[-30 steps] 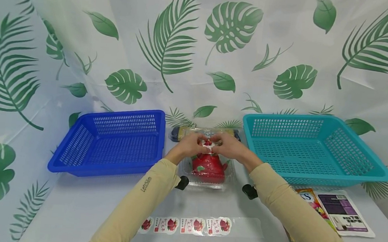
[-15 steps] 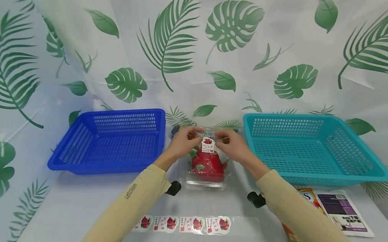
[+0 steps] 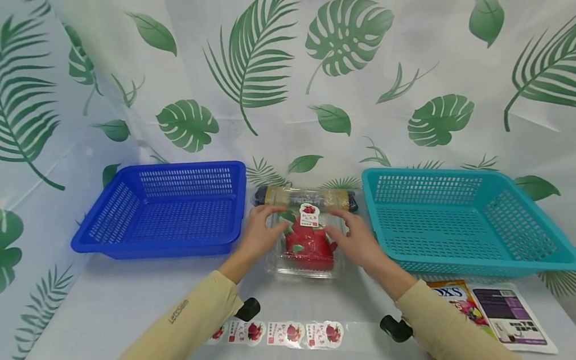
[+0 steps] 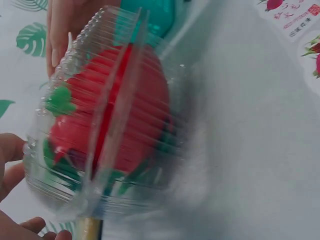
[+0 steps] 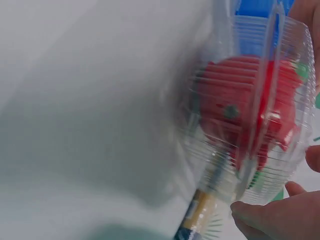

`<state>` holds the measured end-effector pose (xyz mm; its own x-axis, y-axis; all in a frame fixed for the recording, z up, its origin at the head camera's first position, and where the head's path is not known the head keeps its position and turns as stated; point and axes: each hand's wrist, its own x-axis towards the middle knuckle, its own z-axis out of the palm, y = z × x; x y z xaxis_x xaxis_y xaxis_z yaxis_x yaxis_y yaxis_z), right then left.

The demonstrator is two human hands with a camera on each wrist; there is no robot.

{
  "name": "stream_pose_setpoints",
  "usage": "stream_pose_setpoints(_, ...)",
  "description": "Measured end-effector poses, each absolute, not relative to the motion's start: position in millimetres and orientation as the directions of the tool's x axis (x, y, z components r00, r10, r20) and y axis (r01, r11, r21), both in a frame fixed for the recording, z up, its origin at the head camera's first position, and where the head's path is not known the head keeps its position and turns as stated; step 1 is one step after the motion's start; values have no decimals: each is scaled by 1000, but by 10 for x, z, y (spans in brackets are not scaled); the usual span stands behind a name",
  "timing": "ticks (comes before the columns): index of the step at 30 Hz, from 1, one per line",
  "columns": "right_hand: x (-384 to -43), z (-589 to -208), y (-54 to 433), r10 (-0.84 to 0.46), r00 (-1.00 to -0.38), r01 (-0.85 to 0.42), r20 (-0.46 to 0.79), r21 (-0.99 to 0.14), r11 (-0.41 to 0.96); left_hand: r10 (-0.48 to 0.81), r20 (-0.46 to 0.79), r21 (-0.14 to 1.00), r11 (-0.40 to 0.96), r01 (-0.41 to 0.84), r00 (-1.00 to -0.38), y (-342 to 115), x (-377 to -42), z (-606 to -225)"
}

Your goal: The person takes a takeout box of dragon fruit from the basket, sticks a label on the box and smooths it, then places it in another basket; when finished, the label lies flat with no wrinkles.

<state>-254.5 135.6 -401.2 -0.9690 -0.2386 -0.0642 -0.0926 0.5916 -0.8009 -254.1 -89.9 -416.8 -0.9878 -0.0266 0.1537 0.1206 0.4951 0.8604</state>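
Observation:
A clear plastic clamshell box (image 3: 276,263) holds a red dragon fruit (image 3: 307,249) with green tips. On its lid sits a white sticker (image 3: 309,216) with a dragon fruit picture and writing. My left hand (image 3: 259,232) is at the box's left side, fingers loosely curved and parted from the thumb. Opposite it, my right hand (image 3: 357,240) is at the right side in a similar pose. The left wrist view puts left fingertips (image 4: 14,150) close by the box wall; a right fingertip (image 5: 242,209) is at or very near it. Actual contact is hard to tell.
A strip of similar stickers (image 3: 286,335) lies in front on the white table. A blue basket (image 3: 158,251) stands left, a teal basket (image 3: 466,263) right. Behind the box is a yellow and dark package (image 3: 340,199). Flat packets (image 3: 509,319) lie at front right.
Both hands have moved off the sticker, outward and down to the box's sides. The sticker, earlier between the fingers, now lies flat on the lid in full view.

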Motion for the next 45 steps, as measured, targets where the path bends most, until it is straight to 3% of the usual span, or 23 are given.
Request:
stream_pose_setpoints(21, -2497, -4214, 1458, -245, -959, -6, -142, -856, 517, 47, 4, 932, 362, 21, -999, -1009, -2476, -4294)
stream_pose_setpoints(45, -2487, -4318, 1497, -289, -952, -100, -101, -790, 605, 105, 8, 924, 380, 47, -994, -1056, -2440, -4339)
